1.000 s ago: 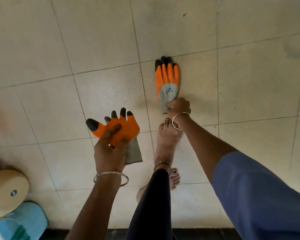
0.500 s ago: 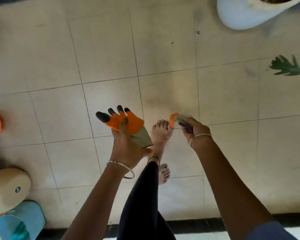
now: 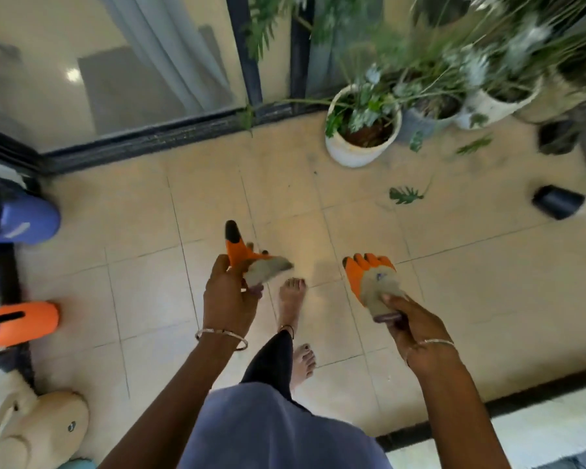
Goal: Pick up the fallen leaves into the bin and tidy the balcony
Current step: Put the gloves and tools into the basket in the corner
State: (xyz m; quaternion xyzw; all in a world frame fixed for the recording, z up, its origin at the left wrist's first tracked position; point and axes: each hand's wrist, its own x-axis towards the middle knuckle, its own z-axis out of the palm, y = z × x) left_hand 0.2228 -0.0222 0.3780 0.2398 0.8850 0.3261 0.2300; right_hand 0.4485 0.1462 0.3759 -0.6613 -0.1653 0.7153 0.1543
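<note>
- The tiled balcony floor carries everything. No bin can be made out.
- A white pot stands near the floor's far edge, by the door track.
- Over mid-floor, the left hand curls its fingers round the cuff of the left glove, and the right hand pinches the cuff of the right glove. Both gloves look soft, floppy and light.
- The big leaf lies flat in front of the pot, with 2 smaller leaves towards the far right corner. They are probably thin, weightless and easily torn, so pinch them at the stem or slide fingertips under an edge.
</note>
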